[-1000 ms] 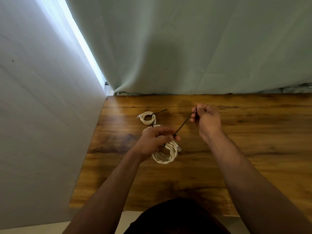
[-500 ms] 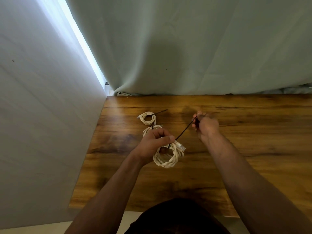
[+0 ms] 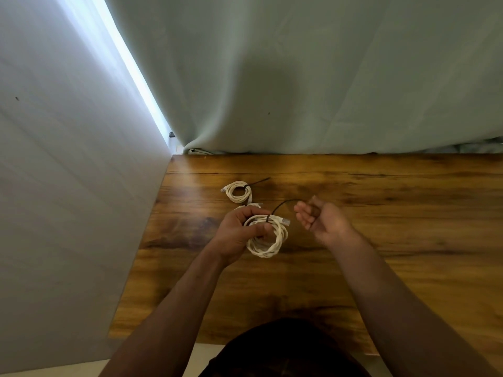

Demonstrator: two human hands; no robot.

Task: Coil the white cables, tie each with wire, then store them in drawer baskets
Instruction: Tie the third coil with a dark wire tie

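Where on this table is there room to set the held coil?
The table is bare right of the right hand, back to the curtain, and between the forearms. Crowded: back left, where the tied coil and another coil lie beyond the left hand and its held coil.

Table (image 3: 381, 240): was warm orange-brown wood grain, with dark brown streaks and blotches, darkest towards its left edge.
Nearer coil (image 3: 268, 248): was cream-white cable, with a paler, clear-looking plug at one end.
Wire (image 3: 283, 204): was dark, almost black, against the wood.
Far coil (image 3: 236, 192): was the same cream-white, crossed by a dark tie, near the table's far-left corner.
Curtain (image 3: 299, 77): was plain pale grey-green, with soft grey shadows.
Wall (image 3: 68, 186): was plain pale grey, edged by a bright white-blue strip.
Clothing (image 3: 285, 349): was dark, nearly black, at the table's near edge.
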